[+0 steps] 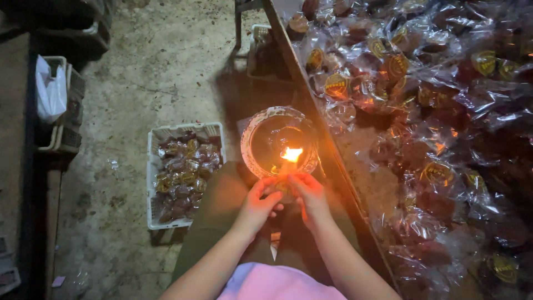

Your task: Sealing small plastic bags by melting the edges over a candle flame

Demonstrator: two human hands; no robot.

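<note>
Fingers of both hands, left hand [261, 201] and right hand [308, 194], pinch a packet [284, 186] beside the flame [291, 154], hemmed by the table edge [327, 150].

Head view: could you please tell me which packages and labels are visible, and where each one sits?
Clear plastic packets of dark items: heaped on table, right.
Round gold labels: on those packets.
White slotted plastic crate: floor left, holding similar packets.
White plastic bag: far-left basket.

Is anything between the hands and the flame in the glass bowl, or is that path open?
Nothing visible stands between them. Both the left hand and the right hand are together at the near rim of the glass bowl, right below the flame. What they pinch between them is too small to tell.
</note>
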